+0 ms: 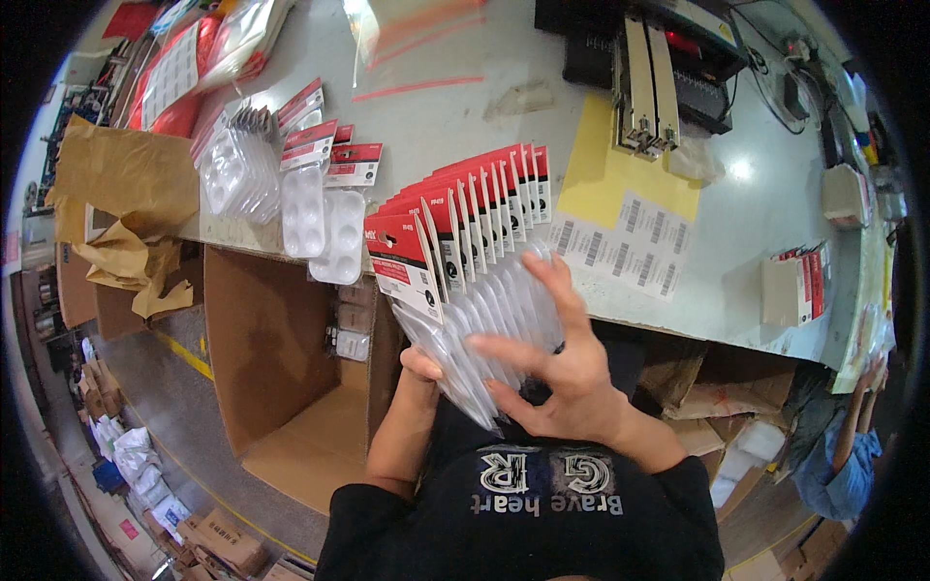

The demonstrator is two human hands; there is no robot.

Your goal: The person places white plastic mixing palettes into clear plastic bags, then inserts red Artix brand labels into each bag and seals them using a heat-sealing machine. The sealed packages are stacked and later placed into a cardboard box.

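Observation:
A fanned stack of paint palette packs point(489, 310) is in front of my chest, clear plastic below with red and white header cards on top. My left hand point(418, 373) is closed round the stack's lower left edge; its thumb shows and the packs hide its other fingers. On the right side my right hand point(567, 373) touches the packs with spread fingers, one stretched up along the far edge and another across the plastic faces. More packed white palettes point(303, 213) lie on the table to the left, beside a clustered pile point(242, 165).
An open cardboard box point(276, 349) stands below the table's left front edge, with packs inside. Barcode label sheets point(625, 247), a black machine point(678, 68) and a small card stack point(796, 286) are on the table. At far right is another person's blue sleeve point(838, 470).

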